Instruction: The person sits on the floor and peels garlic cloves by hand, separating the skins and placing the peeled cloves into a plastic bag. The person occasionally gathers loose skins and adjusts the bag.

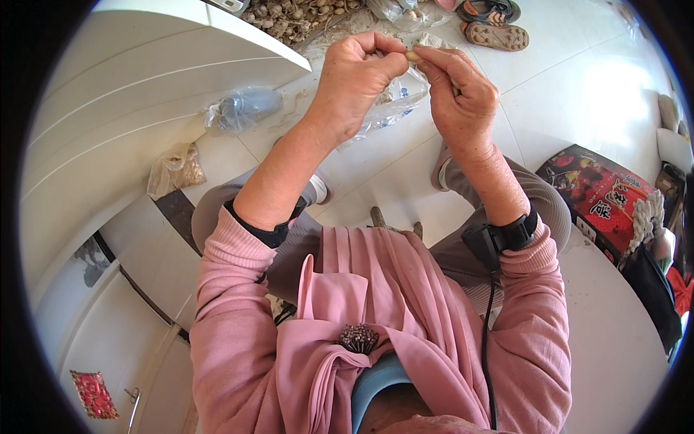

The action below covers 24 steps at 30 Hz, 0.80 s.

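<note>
A small pale yellow clove [413, 56], which looks like peeled garlic, is pinched between the fingertips of both hands. My left hand [352, 76] grips its left end with thumb and forefinger, the other fingers curled in. The thumb and fingers of my right hand [463, 97] hold its right end. Something pale also shows inside the curled right fingers, mostly hidden. Under the hands, a clear plastic bag [387, 116] with blue print lies on the floor, partly covered by them. Beyond is a heap of garlic bulbs [295, 19], with dry scraps around it.
A white panel [179, 54] rises at the left. Near it lie a bluish container in clear plastic [244, 108] and a bag of pale pieces [179, 169]. Shoes [493, 30] rest on the tiles at the top. A red-and-black printed box [602, 198] stands at the right.
</note>
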Each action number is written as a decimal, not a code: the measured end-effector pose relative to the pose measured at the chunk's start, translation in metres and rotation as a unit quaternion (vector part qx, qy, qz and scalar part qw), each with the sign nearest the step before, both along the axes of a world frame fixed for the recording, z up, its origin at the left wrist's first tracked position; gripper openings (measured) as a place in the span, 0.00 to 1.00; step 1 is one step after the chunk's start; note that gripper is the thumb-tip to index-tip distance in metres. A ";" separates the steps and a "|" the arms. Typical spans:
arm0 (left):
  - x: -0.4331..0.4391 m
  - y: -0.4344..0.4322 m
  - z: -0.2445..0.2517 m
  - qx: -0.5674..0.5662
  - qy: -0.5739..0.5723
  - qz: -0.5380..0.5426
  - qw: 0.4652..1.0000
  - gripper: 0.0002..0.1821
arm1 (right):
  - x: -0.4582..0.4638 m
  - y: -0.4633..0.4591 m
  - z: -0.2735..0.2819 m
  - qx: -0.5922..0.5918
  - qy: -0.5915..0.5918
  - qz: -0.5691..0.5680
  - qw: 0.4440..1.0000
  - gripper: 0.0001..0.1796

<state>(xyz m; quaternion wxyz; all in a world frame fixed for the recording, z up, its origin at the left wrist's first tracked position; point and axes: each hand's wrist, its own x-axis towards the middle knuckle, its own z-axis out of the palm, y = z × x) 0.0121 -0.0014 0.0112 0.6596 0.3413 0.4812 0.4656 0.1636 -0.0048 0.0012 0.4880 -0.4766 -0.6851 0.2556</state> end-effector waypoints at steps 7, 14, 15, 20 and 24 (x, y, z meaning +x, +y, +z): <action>-0.002 0.002 0.000 -0.008 -0.076 -0.006 0.997 0.03 | 0.001 -0.003 0.010 -0.267 0.135 0.036 0.954 0.10; -0.002 0.003 0.000 -0.012 -0.077 -0.009 0.997 0.03 | 0.004 0.001 0.013 -0.342 0.249 0.097 0.901 0.11; -0.001 0.003 0.000 -0.012 -0.075 -0.005 0.997 0.03 | 0.005 0.001 0.013 -0.353 0.270 0.107 0.889 0.11; -0.003 0.003 0.000 0.001 -0.070 -0.019 0.997 0.03 | 0.009 0.004 0.010 -0.371 0.302 0.150 0.865 0.12; -0.006 0.004 -0.001 -0.010 -0.076 -0.027 0.997 0.02 | 0.011 0.007 0.009 -0.386 0.311 0.163 0.853 0.12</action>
